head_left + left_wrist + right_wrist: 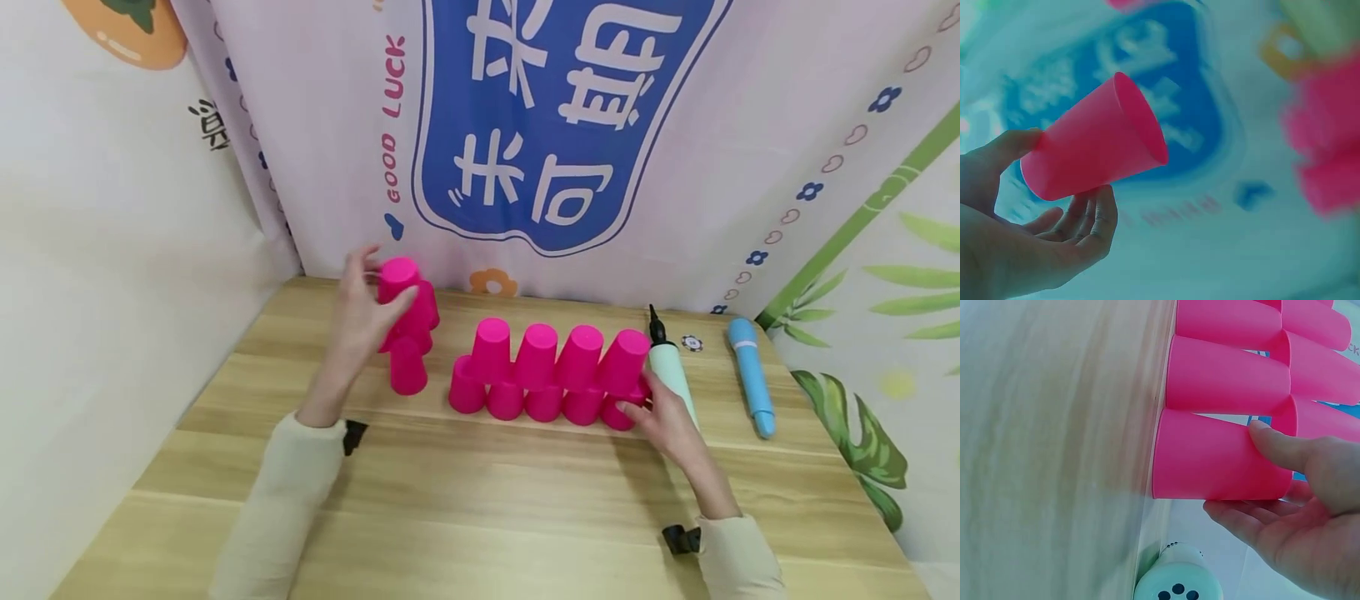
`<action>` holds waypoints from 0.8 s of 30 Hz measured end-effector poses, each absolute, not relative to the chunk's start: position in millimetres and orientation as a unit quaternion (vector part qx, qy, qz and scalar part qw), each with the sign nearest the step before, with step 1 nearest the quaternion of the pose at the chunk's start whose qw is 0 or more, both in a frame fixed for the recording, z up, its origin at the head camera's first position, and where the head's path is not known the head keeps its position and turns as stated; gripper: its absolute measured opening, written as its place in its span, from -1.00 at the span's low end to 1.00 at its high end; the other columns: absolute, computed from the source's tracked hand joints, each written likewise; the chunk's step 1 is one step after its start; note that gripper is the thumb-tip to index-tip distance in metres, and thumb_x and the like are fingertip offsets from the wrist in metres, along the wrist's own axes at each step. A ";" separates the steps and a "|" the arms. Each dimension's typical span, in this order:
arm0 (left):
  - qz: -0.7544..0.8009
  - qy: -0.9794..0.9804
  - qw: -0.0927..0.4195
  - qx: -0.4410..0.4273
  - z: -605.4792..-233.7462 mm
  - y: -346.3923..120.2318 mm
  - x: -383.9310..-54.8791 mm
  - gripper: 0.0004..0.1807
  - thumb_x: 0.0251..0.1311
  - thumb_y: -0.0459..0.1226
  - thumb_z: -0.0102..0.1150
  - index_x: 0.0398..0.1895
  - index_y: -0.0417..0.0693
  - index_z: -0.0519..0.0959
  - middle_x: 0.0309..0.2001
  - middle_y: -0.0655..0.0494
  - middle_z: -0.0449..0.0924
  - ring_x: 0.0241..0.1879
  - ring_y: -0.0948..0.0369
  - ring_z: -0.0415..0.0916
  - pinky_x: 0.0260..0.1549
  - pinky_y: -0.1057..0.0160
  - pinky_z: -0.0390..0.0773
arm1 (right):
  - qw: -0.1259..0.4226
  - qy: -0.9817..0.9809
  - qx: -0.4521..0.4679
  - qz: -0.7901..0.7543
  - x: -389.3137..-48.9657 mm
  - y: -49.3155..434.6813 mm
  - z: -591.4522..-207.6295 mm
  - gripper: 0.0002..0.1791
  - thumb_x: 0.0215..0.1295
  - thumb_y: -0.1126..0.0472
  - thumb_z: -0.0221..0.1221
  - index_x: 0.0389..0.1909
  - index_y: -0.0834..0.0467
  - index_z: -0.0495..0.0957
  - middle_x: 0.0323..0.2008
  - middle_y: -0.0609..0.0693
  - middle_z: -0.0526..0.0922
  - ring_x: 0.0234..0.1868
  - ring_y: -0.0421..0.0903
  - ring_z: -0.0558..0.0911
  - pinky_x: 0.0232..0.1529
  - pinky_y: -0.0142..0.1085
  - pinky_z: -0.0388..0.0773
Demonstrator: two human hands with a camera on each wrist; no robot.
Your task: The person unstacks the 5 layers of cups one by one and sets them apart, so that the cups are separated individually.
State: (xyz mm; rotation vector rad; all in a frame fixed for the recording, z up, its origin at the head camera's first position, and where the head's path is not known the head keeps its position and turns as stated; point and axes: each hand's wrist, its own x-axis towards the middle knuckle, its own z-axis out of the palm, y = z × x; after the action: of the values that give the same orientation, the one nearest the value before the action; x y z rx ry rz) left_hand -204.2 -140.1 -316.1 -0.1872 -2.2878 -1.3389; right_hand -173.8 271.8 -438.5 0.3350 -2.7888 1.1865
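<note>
My left hand (362,304) holds a pink plastic cup (1094,140) upside down, its thumb and fingers on either side of the base end. Below and behind that cup in the head view are other pink cups (407,368), partly hidden by it. To the right, a two-tier wall of upside-down pink cups stands on the table, with a bottom row (506,402) and an upper row (536,357) resting across it. At the wall's right end my right hand (670,419) grips the last bottom cup (1222,459) between thumb and fingers.
Beside the right hand lies a mint-green pump (672,371) with a black nozzle. Further right are a small round chip (692,342) and a blue microphone-shaped object (752,379). A printed cloth (337,167) hangs behind the wooden table (480,508).
</note>
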 end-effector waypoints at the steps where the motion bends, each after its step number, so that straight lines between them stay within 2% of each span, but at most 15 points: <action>1: -0.482 -0.843 0.235 -0.047 -324.4 -151.8 -207.1 -0.23 0.11 -0.37 0.32 0.34 -0.28 0.15 0.08 -0.26 0.39 0.02 -0.09 0.39 0.00 -0.02 0.47 | 0.047 -0.913 0.110 0.389 -174.4 272.5 -437.9 -0.34 0.25 0.36 0.24 0.32 0.38 0.20 0.05 0.34 0.51 0.06 0.25 0.54 0.04 0.05 0.53; 5: -0.451 -0.868 0.209 0.008 -359.2 -185.3 -214.4 -0.25 0.14 -0.37 0.26 0.35 -0.34 0.12 0.09 -0.31 0.33 0.04 -0.14 0.35 0.02 -0.05 0.42 | 0.045 -0.915 0.111 0.385 -175.1 274.5 -438.0 -0.35 0.25 0.37 0.23 0.31 0.38 0.20 0.04 0.34 0.52 0.06 0.25 0.54 0.05 0.06 0.53; 11: -0.381 -0.905 0.191 0.001 -401.6 -202.2 -224.3 -0.30 0.12 -0.39 0.25 0.29 -0.42 0.17 0.04 -0.39 0.32 0.02 -0.21 0.33 0.02 -0.14 0.41 | 0.053 -0.916 0.113 0.382 -176.5 273.1 -439.5 -0.41 0.26 0.38 0.22 0.27 0.38 0.24 -0.01 0.31 0.54 0.02 0.22 0.55 0.03 0.04 0.54; 18: -0.374 -0.919 0.124 0.003 -423.6 -200.3 -227.2 -0.27 0.19 -0.38 0.19 0.37 -0.39 0.08 0.17 -0.45 0.23 0.11 -0.25 0.31 0.09 -0.20 0.40 | 0.054 -0.917 0.115 0.378 -175.7 272.7 -439.5 -0.41 0.26 0.39 0.22 0.27 0.39 0.24 -0.02 0.31 0.53 0.01 0.21 0.55 0.03 0.05 0.54; 24: -0.364 -0.926 0.104 -0.004 -430.7 -205.7 -232.0 -0.28 0.19 -0.39 0.19 0.35 -0.43 0.09 0.12 -0.47 0.23 0.08 -0.27 0.30 0.08 -0.21 0.40 | 0.053 -0.918 0.116 0.376 -176.5 272.9 -440.5 -0.40 0.25 0.39 0.23 0.27 0.37 0.24 0.01 0.31 0.53 0.02 0.22 0.55 0.02 0.05 0.54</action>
State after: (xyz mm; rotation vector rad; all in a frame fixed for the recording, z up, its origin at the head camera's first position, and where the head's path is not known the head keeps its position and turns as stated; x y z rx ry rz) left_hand -232.0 -205.7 -430.7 -0.0106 -2.7300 -1.0737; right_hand -176.5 272.9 -440.5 0.3531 -2.7895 1.1432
